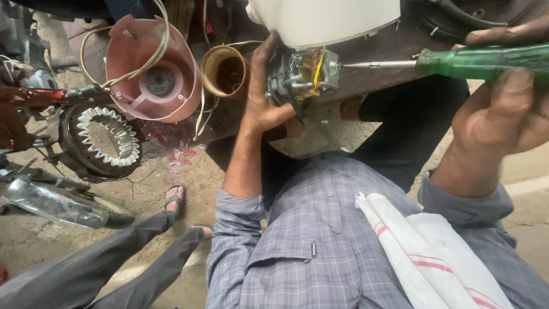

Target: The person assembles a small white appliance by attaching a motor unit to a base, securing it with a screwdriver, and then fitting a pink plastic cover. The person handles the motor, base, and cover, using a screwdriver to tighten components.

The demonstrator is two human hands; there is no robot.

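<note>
My left hand (261, 94) grips a small metal motor assembly (300, 77) with yellow and red wires, fitted under a white plastic housing (323, 20). My right hand (506, 100) holds a green-handled screwdriver (483, 62) level, its thin metal tip touching the right side of the motor. Both arms wear grey checked sleeves. A white cloth with red stripes (426, 252) lies over my right shoulder and chest.
A pink plastic cone housing (151, 71) with a white cord, a brown cup-shaped part (226, 71) and a wound motor stator (106, 137) lie at left. Another person's grey trouser leg and sandalled foot (174, 200) cross the concrete floor. A dark workbench edge (394, 46) is ahead.
</note>
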